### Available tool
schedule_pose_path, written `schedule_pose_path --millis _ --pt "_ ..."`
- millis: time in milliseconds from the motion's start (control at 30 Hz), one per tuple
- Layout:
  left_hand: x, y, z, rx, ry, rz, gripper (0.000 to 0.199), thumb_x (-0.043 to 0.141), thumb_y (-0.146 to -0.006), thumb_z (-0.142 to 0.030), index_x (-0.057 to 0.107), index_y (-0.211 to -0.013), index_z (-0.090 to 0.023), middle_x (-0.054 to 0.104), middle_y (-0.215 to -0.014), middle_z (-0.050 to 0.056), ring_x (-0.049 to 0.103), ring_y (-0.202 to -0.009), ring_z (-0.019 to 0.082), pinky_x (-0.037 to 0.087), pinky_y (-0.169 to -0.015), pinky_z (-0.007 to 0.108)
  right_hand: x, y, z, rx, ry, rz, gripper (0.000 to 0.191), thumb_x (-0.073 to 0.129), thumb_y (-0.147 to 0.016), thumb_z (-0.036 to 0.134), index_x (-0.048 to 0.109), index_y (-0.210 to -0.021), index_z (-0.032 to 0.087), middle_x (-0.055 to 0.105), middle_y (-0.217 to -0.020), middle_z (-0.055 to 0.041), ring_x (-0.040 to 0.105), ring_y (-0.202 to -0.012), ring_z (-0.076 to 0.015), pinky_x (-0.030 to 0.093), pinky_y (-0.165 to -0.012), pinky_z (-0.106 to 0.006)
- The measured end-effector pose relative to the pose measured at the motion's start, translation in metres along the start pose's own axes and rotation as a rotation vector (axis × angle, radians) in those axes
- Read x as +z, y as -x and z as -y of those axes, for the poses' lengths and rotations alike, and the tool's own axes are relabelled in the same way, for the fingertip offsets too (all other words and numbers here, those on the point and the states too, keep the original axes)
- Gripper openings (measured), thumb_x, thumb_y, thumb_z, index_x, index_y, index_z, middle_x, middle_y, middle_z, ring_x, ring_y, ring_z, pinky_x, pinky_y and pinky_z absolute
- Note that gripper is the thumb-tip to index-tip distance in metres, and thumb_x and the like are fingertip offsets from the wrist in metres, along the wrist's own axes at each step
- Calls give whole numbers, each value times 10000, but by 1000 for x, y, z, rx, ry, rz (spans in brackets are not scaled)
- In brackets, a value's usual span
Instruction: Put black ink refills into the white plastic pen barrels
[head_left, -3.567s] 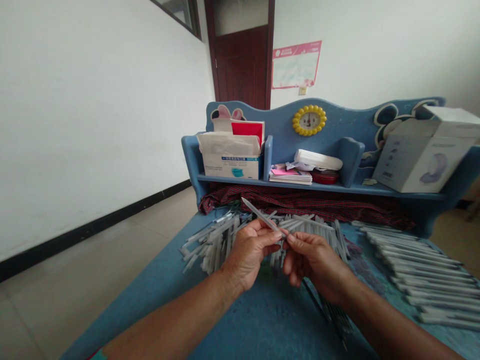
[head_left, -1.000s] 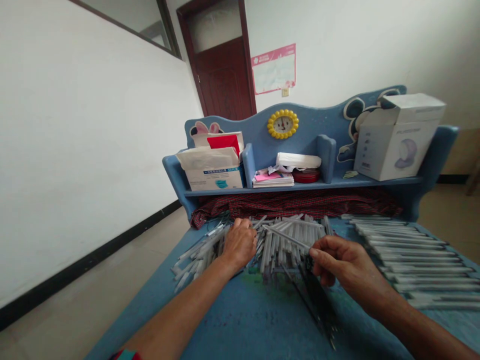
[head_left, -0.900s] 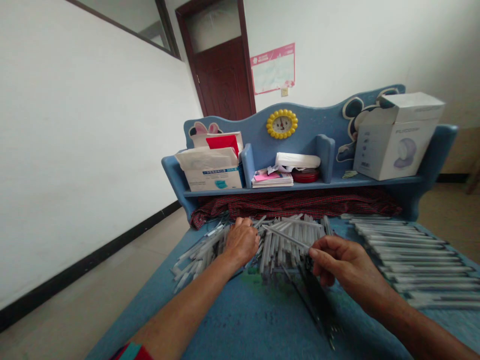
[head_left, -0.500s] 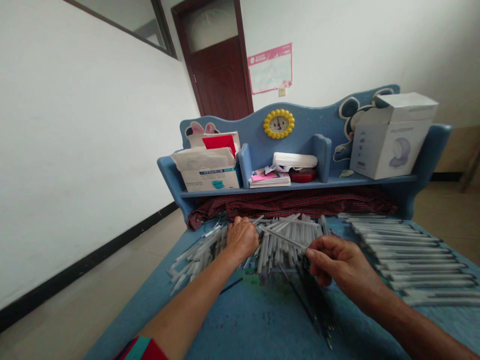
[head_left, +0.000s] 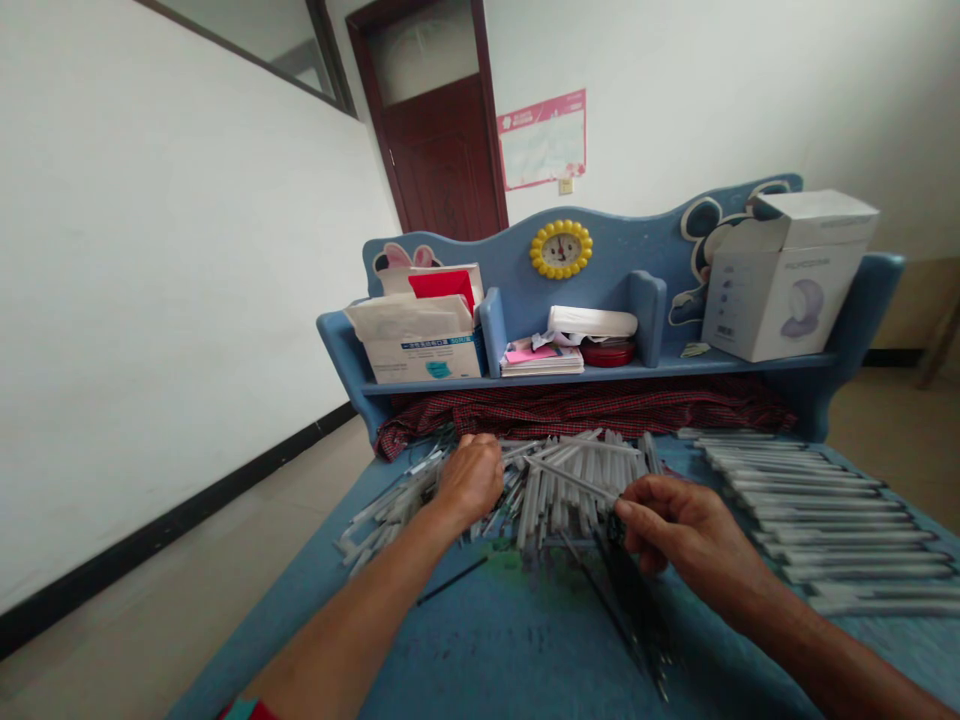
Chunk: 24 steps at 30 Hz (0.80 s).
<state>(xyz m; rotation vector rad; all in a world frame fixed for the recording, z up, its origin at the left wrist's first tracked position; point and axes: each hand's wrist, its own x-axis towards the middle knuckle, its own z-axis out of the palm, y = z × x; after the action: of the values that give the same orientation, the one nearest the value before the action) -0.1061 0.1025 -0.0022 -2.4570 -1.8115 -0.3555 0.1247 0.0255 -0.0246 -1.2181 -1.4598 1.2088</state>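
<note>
beside a white wall [head_left: 187, 250], over blue table [head_left: 495, 650], right hand [head_left: 671, 522] pinches tube [head_left: 574, 479]; left hand [head_left: 471, 482] unclear

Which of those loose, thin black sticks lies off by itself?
The black stick on the blue tabletop, just right of the left forearm; the others in clear view are bunched together below the right hand.

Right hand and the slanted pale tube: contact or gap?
Touching. The head view shows the right hand with its thumb and fingers pinching the near end of the pale tube, with no gap between them.
</note>
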Motion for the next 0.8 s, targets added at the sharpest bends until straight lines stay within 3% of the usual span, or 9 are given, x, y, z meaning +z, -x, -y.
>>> schedule_pose_path --millis 233,400,800 --pt "-20 2 10 70 303 -11 171 445 -762 -231 599 -754 -158 609 -679 -4 542 -648 121 400 -621 216 -3 -4 -14 -38 24 -35 287 554 -746 441 548 -780 156 531 -554 24 505 -476 -107 391 -439 -217" --pt "-25 5 6 117 666 84 144 493 -725 -227 605 -758 -143 608 -683 -1 536 -642 115 400 -598 201 -4 -5 -17 -58 67 -42 287 543 -754 448 544 -756 161 508 -558 27 482 -481 -104 386 -447 -217" --pt "-24 9 3 149 789 105 148 531 -704 -228 635 -772 -147 570 -667 -14 489 -613 97 391 -593 199 -4 -4 -16 -79 117 -29 250 541 -754 419 561 -756 169 508 -553 30 482 -477 -105 380 -442 -217"
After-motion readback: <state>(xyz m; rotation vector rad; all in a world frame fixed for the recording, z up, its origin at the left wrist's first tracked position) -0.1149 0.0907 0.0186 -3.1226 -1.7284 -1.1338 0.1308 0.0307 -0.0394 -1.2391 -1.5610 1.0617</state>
